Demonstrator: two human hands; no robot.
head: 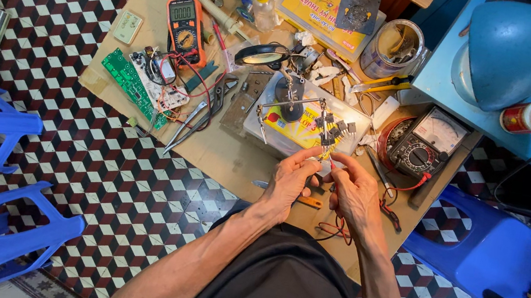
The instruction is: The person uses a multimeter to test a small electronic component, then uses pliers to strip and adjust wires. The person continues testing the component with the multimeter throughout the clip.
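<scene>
Over the cluttered surface, both hands pinch a small part, fingers closed; steady wrists help.

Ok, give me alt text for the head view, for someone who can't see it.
Seen from above, the left hand and right hand meet over a small electronic part with thin legs, at the near edge of a cluttered cardboard-topped table. Around them lie an orange multimeter, a green circuit board, an analog meter and pliers.
</scene>
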